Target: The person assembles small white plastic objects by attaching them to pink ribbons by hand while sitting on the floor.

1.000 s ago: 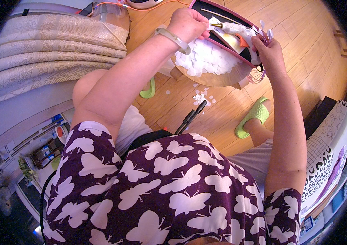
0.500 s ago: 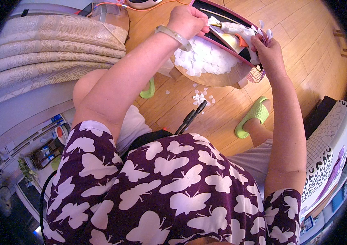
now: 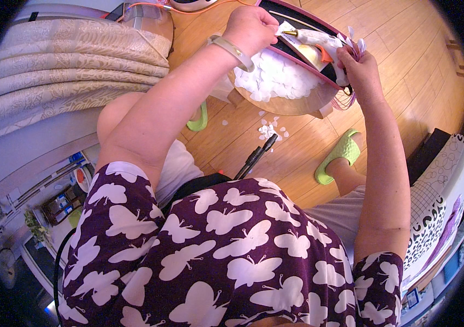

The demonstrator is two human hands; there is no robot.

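My left hand (image 3: 251,30), a bangle on its wrist, is closed in a pinch on a small white petal (image 3: 283,28). A brass nozzle just beside that petal belongs to a white glue gun (image 3: 319,39) with an orange trigger (image 3: 326,54). The gun lies over a long dark box (image 3: 284,7) with a reddish rim. My right hand (image 3: 360,68) is closed round a bundle of thin wires (image 3: 343,100) with pale petals (image 3: 358,44) at their tips. Its fingertips meet the back of the gun; whether they also bear its weight, I cannot tell.
Below the box, a heap of white petals (image 3: 275,76) covers much of a round wooden stool (image 3: 297,106). Scattered petals (image 3: 268,131) lie on the wooden floor. A black pole (image 3: 256,157) rises before my lap. Patterned cloth (image 3: 74,60) hangs at left; an orange cable (image 3: 205,11) runs behind.
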